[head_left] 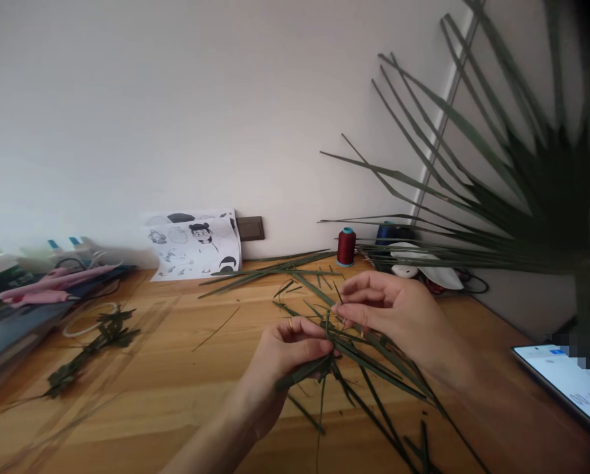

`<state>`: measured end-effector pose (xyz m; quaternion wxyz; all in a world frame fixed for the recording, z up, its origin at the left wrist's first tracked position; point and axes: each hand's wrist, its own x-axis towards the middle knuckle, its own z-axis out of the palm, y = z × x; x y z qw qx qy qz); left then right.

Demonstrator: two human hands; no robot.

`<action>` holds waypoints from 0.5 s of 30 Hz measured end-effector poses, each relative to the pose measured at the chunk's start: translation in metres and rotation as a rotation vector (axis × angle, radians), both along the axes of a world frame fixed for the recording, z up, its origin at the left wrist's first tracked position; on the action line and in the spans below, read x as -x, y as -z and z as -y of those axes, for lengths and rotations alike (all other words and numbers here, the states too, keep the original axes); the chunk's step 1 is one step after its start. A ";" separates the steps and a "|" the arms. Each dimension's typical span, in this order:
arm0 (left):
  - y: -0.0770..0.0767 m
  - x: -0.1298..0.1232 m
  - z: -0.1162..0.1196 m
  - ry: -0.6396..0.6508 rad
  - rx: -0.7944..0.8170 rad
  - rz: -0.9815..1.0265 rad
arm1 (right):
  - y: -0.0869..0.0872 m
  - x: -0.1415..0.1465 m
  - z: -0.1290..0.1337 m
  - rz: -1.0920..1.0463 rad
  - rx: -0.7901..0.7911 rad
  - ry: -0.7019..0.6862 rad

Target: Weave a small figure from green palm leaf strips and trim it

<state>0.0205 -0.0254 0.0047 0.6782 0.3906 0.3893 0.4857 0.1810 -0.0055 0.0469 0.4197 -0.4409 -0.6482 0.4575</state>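
Observation:
My left hand (295,349) is closed, its thumb and fingers pinching a bundle of folded green palm leaf strips (374,365) above the table. Long loose ends of the bundle fan out to the right and down toward the front edge. Just above and to the right, my right hand (381,303) has its thumb and index finger together on a thin leaf strip near the bundle's top. Its other fingers are curled. The fingers hide part of the bundle's knotted middle.
Loose leaf strips lie on the wooden table (186,368). A woven leaf piece (90,352) and a pink glue gun (53,284) are at left. Behind stand a printed drawing sheet (196,247) and a dark red thread spool (346,247). A large palm leaf (546,184) and phone (566,382) are right.

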 end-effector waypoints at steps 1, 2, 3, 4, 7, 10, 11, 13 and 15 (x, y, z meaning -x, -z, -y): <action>0.000 0.000 0.000 -0.004 0.005 -0.003 | 0.000 0.000 -0.001 -0.005 0.007 0.014; 0.000 0.000 0.000 -0.007 0.008 -0.008 | 0.000 0.001 -0.001 -0.018 0.017 0.021; 0.001 -0.001 0.000 -0.008 0.009 -0.013 | -0.001 0.001 -0.002 -0.041 0.030 0.019; 0.001 -0.001 0.000 -0.007 0.009 -0.018 | -0.001 0.001 -0.002 -0.071 0.048 0.010; 0.001 -0.001 -0.001 -0.002 0.014 -0.033 | -0.003 0.002 -0.002 -0.166 0.122 -0.023; 0.002 -0.001 -0.001 -0.004 0.033 -0.040 | -0.005 0.003 -0.002 -0.224 0.174 -0.010; 0.002 -0.001 -0.001 0.001 0.036 -0.043 | -0.005 0.004 -0.001 -0.232 0.181 0.002; 0.002 -0.001 -0.001 0.006 0.039 -0.055 | -0.005 0.004 -0.002 -0.244 0.185 0.018; 0.002 -0.001 -0.001 0.011 0.047 -0.071 | -0.002 0.005 -0.002 -0.263 0.183 0.021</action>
